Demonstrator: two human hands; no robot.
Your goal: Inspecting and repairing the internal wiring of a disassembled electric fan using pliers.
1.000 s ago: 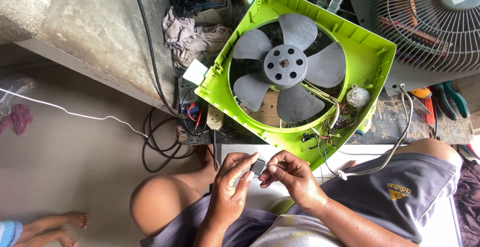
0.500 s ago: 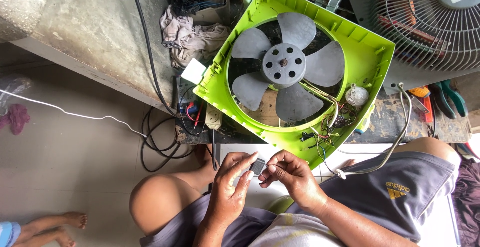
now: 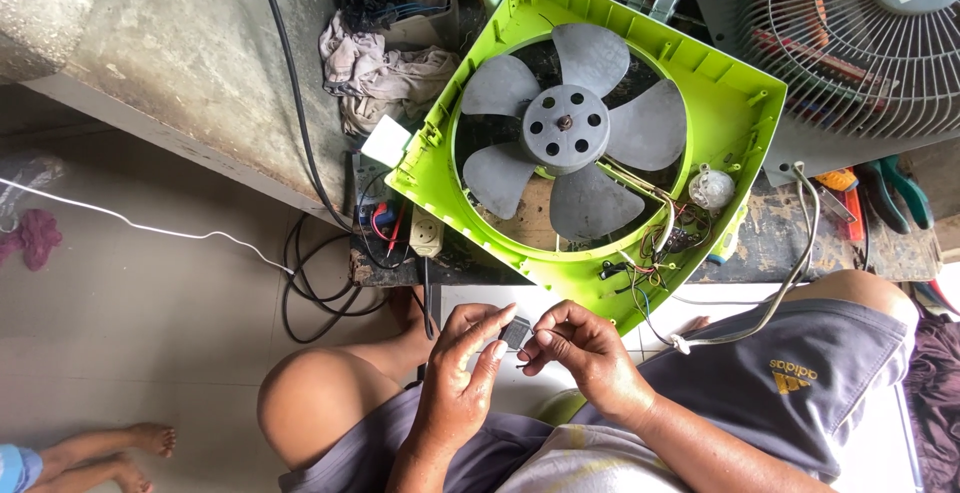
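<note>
Both hands meet over the person's lap, fingertips together on a small dark component point(image 3: 515, 333) — the left hand point(image 3: 462, 373) is curled with its thumb and forefinger pinching the part from one side, and the right hand point(image 3: 585, 353) is closed on it from the other, fingers bent over the top. A thin lead seems to hang from the part just under the right hand's fingers, though it is too small to be sure. Directly beneath the hands lies a white sheet point(image 3: 480, 303) and the grey shorts point(image 3: 790, 383) of the seated person, knees spread to either side. Just beyond the fingertips the lower corner of a lime-green fan housing point(image 3: 740, 103) leans on the edge of the worktop point(image 3: 780, 243), tilted, with a bundle of coloured wires point(image 3: 655, 253) spilling from that corner — near the right hand, not touching it. Grey fan blades point(image 3: 565, 128) sit in the housing's round opening. Beyond the left hand black cables point(image 3: 320, 283) loop on the tiled floor, and a white power strip point(image 3: 427, 233) hangs at the worktop's edge. Farther off, a crumpled rag point(image 3: 385, 73) lies beside the housing, pliers point(image 3: 900, 193) rest out past the right hand, and a wire fan guard point(image 3: 860, 43) stands farthest away.
</note>
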